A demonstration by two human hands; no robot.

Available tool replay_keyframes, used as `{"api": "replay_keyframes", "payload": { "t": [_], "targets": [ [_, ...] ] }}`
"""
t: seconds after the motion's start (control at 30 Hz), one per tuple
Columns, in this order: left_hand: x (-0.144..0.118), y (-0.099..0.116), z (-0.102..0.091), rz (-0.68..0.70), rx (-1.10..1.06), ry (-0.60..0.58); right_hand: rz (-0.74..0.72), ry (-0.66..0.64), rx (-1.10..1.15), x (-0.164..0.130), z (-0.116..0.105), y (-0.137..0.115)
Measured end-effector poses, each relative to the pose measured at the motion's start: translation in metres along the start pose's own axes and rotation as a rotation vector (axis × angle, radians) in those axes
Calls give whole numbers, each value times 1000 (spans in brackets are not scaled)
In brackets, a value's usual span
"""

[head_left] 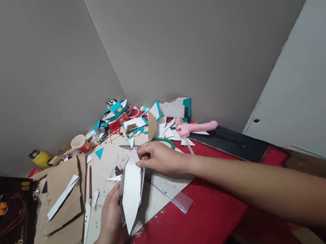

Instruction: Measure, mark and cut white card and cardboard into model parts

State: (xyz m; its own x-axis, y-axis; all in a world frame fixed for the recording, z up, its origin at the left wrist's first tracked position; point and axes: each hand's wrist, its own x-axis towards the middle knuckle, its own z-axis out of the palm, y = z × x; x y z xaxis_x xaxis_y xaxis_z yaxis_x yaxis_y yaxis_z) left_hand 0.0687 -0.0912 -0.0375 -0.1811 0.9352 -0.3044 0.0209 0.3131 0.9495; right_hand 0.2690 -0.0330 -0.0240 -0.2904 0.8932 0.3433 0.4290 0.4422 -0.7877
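A long white pointed card piece point(132, 193), folded along its length and tapering to a tip at its near end, lies on the pale cutting board point(108, 168). The left hand point(112, 218) grips its near left edge with fingers curled on it; the right hand point(158, 158) pinches its far end. Just right of the piece lies a clear ruler point(171, 193). Beyond it, scraps and a pink glue gun point(197, 128) crowd the red table point(184, 231) in a grey-walled corner.
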Motion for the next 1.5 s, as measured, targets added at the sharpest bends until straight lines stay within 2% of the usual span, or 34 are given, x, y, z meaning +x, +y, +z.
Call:
{"api": "replay_keyframes", "payload": {
  "t": [0.07, 0.1, 0.2, 0.3, 0.43, 0.57, 0.7, 0.8, 0.9, 1.03, 1.2, 1.5],
  "targets": [
    [-2, 1, 0, 40, 9, 55, -20, -25, -64, -2, 0, -3],
    [-3, 1, 0, 58, 8, 47, -23, -35, -91, -3, 1, -4],
    [-8, 3, 3, 76, -46, -129, -23, -49, -150, -4, 5, -5],
    [-8, 0, 5, 30, -102, -296, -22, -50, -178, -4, 10, -5],
    [-3, -8, 2, -31, -116, -387, -12, -13, -181, -6, 13, -6],
    [-1, -11, 0, 15, -67, -351, 16, 70, -135, -9, 18, -4],
    [-4, -11, 2, 69, -60, -335, 82, 124, 118, -7, 21, -2],
    [-5, -12, 3, 113, -66, -328, 138, 38, 361, -7, 22, -3],
    [-6, -12, 4, 118, -78, -337, 135, -56, 482, -7, 23, -5],
    [-8, -9, 5, 76, -51, -391, 157, -33, 505, -6, 21, -3],
    [-7, -7, 2, 118, 20, -481, 158, 13, 479, -5, 19, -1],
    [-1, -14, -1, 113, 55, -442, 51, 5, 400, -11, 22, -7]
  ]
}}
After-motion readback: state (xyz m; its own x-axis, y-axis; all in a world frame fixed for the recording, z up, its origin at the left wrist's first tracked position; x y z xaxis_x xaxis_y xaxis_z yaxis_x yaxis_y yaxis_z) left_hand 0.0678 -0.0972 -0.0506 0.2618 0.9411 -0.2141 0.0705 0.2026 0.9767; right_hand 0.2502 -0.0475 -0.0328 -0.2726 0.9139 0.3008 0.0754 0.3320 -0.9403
